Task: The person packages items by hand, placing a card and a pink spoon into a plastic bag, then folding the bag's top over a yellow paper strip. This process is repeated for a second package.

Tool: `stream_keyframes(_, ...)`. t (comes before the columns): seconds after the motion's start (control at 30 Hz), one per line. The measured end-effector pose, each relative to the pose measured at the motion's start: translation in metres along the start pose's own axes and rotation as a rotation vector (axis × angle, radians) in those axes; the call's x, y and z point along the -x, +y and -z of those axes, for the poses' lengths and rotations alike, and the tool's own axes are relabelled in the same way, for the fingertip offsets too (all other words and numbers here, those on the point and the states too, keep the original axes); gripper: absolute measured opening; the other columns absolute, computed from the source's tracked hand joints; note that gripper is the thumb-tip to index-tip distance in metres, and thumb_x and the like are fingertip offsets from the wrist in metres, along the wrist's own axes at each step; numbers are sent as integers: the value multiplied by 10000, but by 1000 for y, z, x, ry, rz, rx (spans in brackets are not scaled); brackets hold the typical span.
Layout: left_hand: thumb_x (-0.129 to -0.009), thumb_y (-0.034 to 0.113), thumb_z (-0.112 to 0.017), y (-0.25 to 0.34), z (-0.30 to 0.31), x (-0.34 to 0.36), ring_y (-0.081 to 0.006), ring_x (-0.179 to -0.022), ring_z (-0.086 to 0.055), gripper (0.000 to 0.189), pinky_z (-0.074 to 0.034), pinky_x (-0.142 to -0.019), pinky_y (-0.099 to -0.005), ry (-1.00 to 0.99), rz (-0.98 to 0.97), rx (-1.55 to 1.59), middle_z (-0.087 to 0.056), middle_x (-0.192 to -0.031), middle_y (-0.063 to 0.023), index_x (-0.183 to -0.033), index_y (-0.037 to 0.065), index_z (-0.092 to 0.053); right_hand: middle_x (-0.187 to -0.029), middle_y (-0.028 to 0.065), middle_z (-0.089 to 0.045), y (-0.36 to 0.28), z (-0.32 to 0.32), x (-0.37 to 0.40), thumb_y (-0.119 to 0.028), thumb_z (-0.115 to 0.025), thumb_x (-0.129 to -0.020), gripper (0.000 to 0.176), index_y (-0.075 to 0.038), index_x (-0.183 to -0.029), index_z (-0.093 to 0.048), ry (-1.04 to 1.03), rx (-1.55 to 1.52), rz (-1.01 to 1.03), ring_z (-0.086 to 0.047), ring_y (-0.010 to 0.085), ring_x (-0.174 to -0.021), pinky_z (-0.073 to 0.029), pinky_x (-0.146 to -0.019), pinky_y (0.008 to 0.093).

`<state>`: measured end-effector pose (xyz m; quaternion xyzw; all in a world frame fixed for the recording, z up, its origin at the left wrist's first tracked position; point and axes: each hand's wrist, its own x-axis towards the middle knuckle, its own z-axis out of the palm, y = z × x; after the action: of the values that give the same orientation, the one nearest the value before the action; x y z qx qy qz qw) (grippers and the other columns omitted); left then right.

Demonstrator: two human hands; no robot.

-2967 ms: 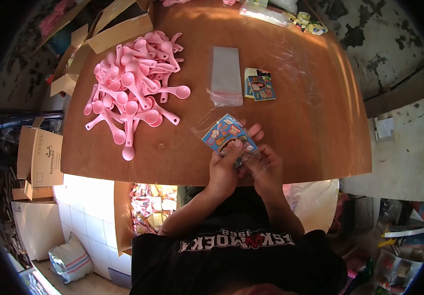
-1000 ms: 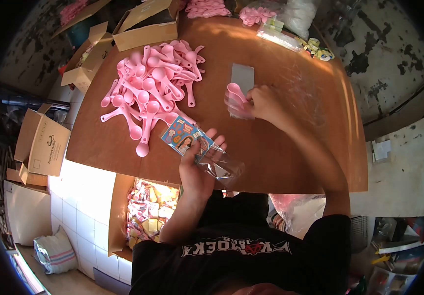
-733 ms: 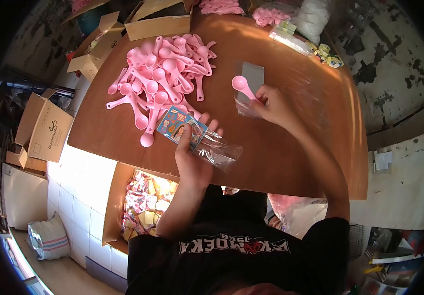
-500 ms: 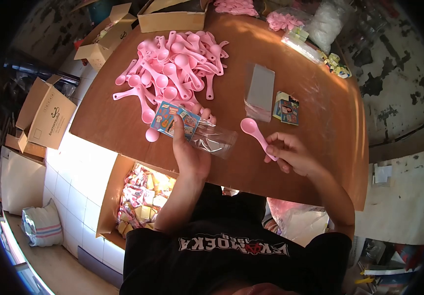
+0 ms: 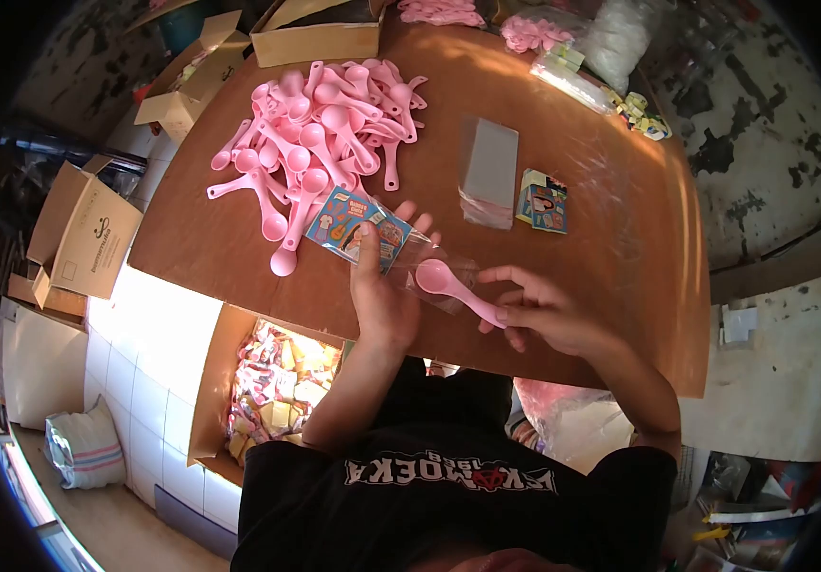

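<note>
My left hand [image 5: 384,276] holds a clear plastic bag [image 5: 448,303] with a blue printed card [image 5: 358,227] in it, the thumb on the card. The bag's loose end points right. Between the thumb and fingers of my right hand [image 5: 544,310] is the handle of a pink spoon [image 5: 441,278], its bowl over the bag's end. A heap of pink spoons [image 5: 320,133] lies just beyond my left hand. Farther right on the table are a stack of clear bags [image 5: 489,173] and a small pile of printed cards [image 5: 544,202].
The brown table [image 5: 610,315] has a cardboard box [image 5: 317,38] at its far edge. Bagged pink items [image 5: 536,34] and a white plastic bundle [image 5: 620,43] lie at the far right. An open box of packed goods [image 5: 282,386] stands below the near edge.
My right hand has moved left with the spoon, bringing its bowl over the bag. My left hand has shifted slightly right with the bag and card.
</note>
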<state>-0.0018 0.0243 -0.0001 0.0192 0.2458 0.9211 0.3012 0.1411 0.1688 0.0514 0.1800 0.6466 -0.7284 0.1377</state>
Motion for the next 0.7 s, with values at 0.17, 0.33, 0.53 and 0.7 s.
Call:
stream_keyframes(0.17, -951, 369, -458, -1, 9, -2, -270, -1089, -548, 475, -467, -910, -446, -9, -5, -61, -520, -1230, -146, -1304, 73, -342, -915, 141, -637, 0, -6, -10, -144, -555, -918, 582, -28, -1381, -222, -40, 7, 80, -552, 104, -606, -463, -570, 238)
stream_keyframes(0.33, -963, 290, -458, 0, 3, 3, -272, -1059, -566, 395, -509, -840, -425, 26, 35, -10, -534, -1191, -149, -1271, 66, -354, -912, 144, -640, 4, -10, -19, -132, -541, -926, 560, -52, -1387, -234, -38, -54, 128, -566, 111, -603, -473, -579, 243)
stream_keyframes(0.53, -953, 278, -483, -6, 7, 0, -269, -1090, -553, 409, -507, -860, -420, -14, 54, -39, -524, -1210, -143, -1275, 66, -350, -907, 140, -650, 4, -12, -20, -132, -547, -921, 514, -54, -1364, -298, -14, -86, 164, -577, 111, -601, -474, -574, 237)
stream_keyframes(0.7, -934, 269, -516, -6, 10, -4, -293, -1118, -534, 471, -478, -913, -430, -6, -25, 27, -484, -1252, -157, -1303, 45, -327, -897, 149, -655, 6, -11, -15, -140, -563, -910, 510, -39, -1344, -315, 31, -80, 143, -580, 120, -570, -473, -557, 236)
